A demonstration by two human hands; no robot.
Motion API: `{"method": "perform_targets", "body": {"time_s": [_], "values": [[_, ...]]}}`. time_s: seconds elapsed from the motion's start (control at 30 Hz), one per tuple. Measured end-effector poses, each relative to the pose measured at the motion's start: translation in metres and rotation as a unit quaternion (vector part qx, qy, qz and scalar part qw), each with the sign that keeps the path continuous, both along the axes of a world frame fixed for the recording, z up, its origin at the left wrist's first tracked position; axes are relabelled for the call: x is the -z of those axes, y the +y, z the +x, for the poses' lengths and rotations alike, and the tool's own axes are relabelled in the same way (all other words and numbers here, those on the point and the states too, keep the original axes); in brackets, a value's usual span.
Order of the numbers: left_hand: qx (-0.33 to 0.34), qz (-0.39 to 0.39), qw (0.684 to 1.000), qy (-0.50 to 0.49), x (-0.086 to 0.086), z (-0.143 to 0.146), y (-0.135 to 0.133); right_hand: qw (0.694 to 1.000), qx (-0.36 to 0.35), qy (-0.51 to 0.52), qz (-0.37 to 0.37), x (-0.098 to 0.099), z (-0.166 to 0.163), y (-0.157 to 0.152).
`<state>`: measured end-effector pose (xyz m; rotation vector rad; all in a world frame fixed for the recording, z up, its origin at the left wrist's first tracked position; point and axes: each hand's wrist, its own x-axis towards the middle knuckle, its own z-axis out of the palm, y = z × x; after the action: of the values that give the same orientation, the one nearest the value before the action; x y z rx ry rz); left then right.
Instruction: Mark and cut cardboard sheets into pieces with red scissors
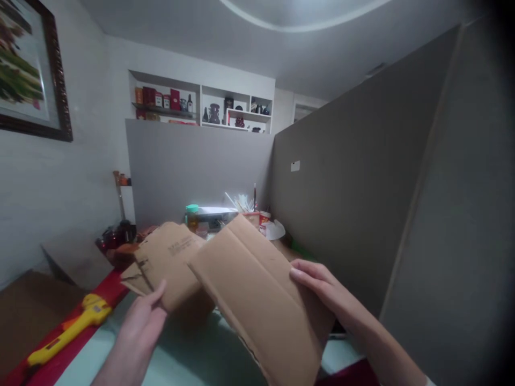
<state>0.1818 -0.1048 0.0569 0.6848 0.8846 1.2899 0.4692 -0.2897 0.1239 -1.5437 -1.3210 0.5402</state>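
My left hand (142,324) grips the lower edge of a brown cardboard piece (177,262) that has faint dark print and a torn, folded left end. On the other side, my right hand (316,281) pinches the right edge of a larger plain cardboard sheet (261,300), creased lengthwise and rough along its lower left edge. Both pieces are held up over the table, tilted. Where they meet, the plain sheet overlaps the printed one in view. My left fingers behind the card are hidden, as are most of the right ones.
A yellow-handled tool (70,329) lies on the red strip at the table's left edge. Behind the cardboard stand a green-lidded jar (192,214), a bundle of white sticks (243,203) and a red-and-white cup (264,217). Grey partitions (201,166) rise behind and on the right.
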Motion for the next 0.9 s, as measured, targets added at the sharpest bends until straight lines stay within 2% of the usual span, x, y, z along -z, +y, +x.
{"method": "perform_targets", "body": {"time_s": [0.07,0.17,0.27,0.37,0.47,0.6,0.73,0.9], "values": [[0.014,-0.019,1.0,-0.013,-0.005,0.016,0.003,0.999,0.017,0.002,0.041,0.001,-0.003,0.013],[0.04,0.005,0.999,-0.013,-0.014,0.024,-0.001,0.993,0.054,0.019,0.108,0.001,-0.007,0.037],[0.055,0.047,0.997,-0.005,-0.019,0.024,-0.006,0.977,0.115,0.057,0.168,0.0,-0.005,0.064],[0.06,0.057,0.997,-0.006,-0.019,0.03,0.007,0.956,0.187,0.092,0.204,0.0,0.005,0.092],[0.059,0.039,0.997,-0.022,-0.012,0.041,0.035,0.941,0.239,0.114,0.212,0.007,0.016,0.114],[0.06,0.02,0.998,-0.021,0.006,0.048,0.062,0.931,0.269,0.139,0.205,0.023,0.025,0.134],[0.04,0.04,0.998,0.014,0.023,0.047,0.065,0.924,0.278,0.182,0.187,0.04,0.029,0.143],[0.017,0.089,0.991,0.099,0.031,0.047,0.065,0.923,0.273,0.219,0.159,0.055,0.025,0.141]]}}
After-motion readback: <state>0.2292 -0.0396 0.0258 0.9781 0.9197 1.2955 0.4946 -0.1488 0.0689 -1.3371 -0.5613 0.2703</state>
